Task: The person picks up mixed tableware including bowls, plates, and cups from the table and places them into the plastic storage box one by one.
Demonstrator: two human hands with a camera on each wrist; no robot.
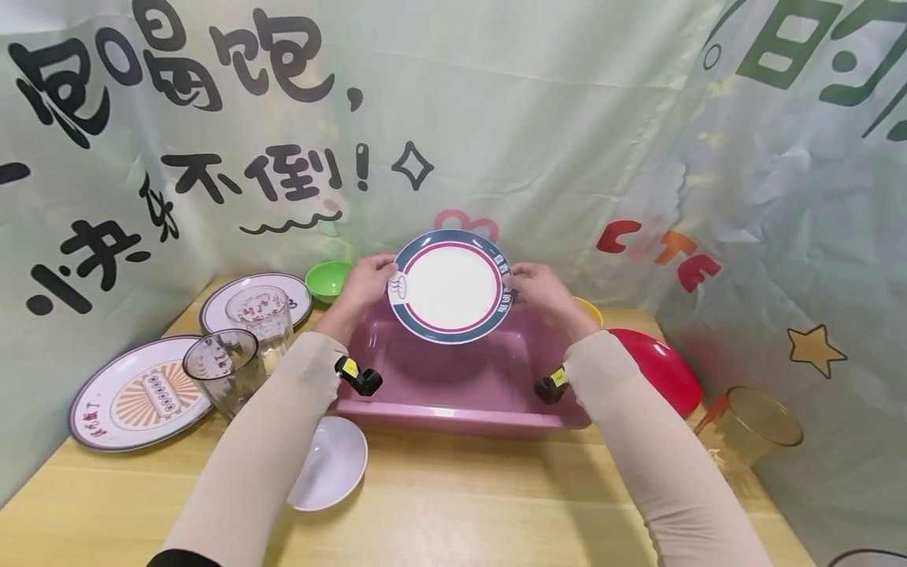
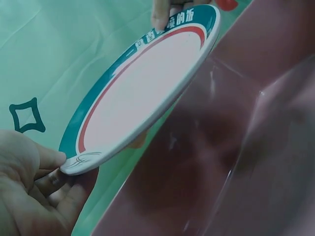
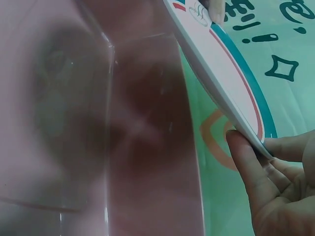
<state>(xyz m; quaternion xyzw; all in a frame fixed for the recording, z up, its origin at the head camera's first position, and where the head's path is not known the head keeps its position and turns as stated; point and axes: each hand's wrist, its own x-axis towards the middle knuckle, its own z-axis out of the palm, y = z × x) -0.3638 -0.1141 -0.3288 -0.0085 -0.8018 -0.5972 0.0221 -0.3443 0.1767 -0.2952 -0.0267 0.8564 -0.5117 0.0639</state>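
A white plate (image 1: 453,287) with a dark teal rim and a thin red ring is held up over the far side of a pink basin (image 1: 453,421). My left hand (image 1: 364,283) pinches its left edge, thumb on the face and fingers behind, as the left wrist view shows. On the opposite edge my right hand (image 1: 544,290) pinches the rim between thumb and fingers, seen closely in the right wrist view. The plate (image 2: 142,88) is tilted, its face turned toward the head camera. Beneath it the basin's inside holds nothing that I can see.
Left of the basin are two printed plates (image 1: 106,394), two clear glasses (image 1: 227,378) and a green bowl (image 1: 328,281). A white bowl (image 1: 333,465) sits in front. To the right are a red plate (image 1: 662,374), a partly hidden yellow dish (image 1: 590,311) and an amber pitcher (image 1: 758,429).
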